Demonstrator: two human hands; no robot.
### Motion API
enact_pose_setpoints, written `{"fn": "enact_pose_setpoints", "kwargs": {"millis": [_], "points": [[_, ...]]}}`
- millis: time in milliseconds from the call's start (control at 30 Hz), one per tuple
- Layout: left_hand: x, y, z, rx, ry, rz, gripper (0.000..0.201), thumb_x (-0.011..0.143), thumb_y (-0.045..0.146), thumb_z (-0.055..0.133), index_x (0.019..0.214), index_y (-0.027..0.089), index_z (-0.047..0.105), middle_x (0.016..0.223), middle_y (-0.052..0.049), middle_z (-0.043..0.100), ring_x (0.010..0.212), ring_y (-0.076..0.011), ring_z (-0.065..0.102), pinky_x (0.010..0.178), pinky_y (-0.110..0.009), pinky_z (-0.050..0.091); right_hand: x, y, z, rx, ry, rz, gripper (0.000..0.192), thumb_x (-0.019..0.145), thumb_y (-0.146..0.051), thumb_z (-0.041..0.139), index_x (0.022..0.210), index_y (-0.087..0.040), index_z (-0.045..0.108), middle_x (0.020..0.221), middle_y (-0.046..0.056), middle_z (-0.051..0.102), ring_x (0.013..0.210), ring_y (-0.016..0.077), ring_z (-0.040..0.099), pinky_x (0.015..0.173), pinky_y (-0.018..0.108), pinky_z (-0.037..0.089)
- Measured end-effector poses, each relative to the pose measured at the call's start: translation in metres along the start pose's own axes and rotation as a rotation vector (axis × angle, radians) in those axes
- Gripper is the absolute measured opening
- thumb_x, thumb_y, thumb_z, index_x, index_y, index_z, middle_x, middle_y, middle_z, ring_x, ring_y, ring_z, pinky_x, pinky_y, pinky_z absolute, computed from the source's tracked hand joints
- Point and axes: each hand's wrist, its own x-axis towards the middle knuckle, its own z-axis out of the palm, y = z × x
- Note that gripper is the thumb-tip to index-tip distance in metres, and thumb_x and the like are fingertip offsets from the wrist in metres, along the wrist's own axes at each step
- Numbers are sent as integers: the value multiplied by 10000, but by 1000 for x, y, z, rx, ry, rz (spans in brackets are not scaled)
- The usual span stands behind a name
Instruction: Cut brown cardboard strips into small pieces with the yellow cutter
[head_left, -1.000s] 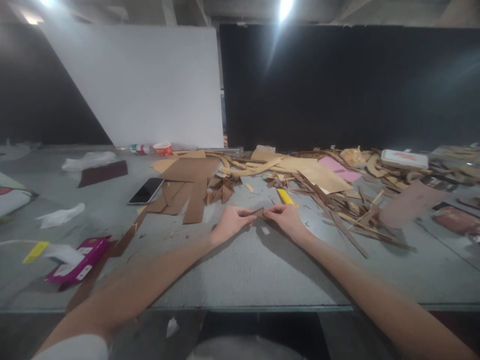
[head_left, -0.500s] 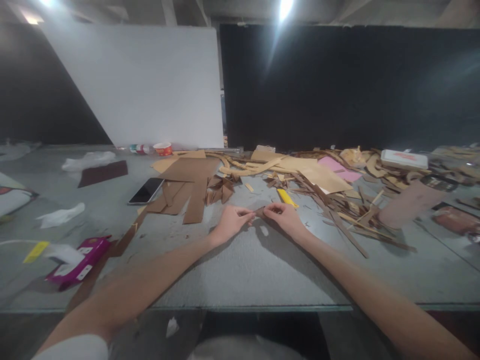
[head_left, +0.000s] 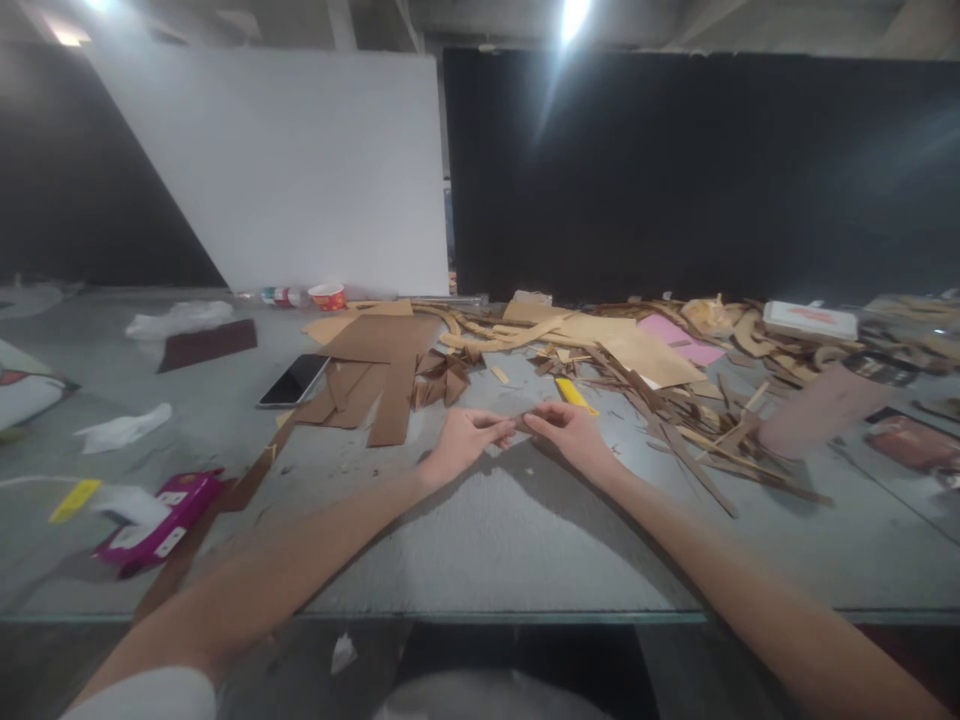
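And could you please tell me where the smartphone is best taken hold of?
Probably by its near-left corner, coming from the left: the smartphone looks thin and lies flat, screen up, while brown pieces crowd its right edge.

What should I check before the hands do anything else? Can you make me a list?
1. Left hand and right hand both pinching the small brown piece: ok.
2. Edges of that piece neat: cannot tell, fingers cover much of it.
3. Yellow tool not in the fingers: ok, it lies on the table just beyond the right hand.
4. Phone away from both hands: ok.
5. Table free of scraps: not ok, brown strips are scattered to the right.
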Motion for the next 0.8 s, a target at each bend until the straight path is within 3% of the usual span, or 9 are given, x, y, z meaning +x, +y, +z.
{"fn": "enact_pose_setpoints", "kwargs": {"millis": [267,500,800], "points": [[1,-3,3,-90,-9,-38,451,803,592,914,860,150,848,808,-103,817,672,-195,739,703,-308,614,-2,-2,2,-29,42,-8,380,876,-591,785,857,-211,785,748,35,750,678,187,656,637,307,486],[-1,-3,1,-67,-105,4,492,802,570,919,1040,144,858,865,-102,821,770,-211,752,778,-325,601,-1,-3,-1,-41,101,-18,366,851,-571,794,839,-205,793,714,36,745,674,196,652,654,322,497],[-3,5,3,-49,-73,-17,496,842,643,863,939,157,858,852,-106,822,722,-212,765,729,-313,604,-4,-8,3,-16,94,-34,388,839,-595,792,842,-207,799,730,41,748,685,199,662,671,329,530]]}}
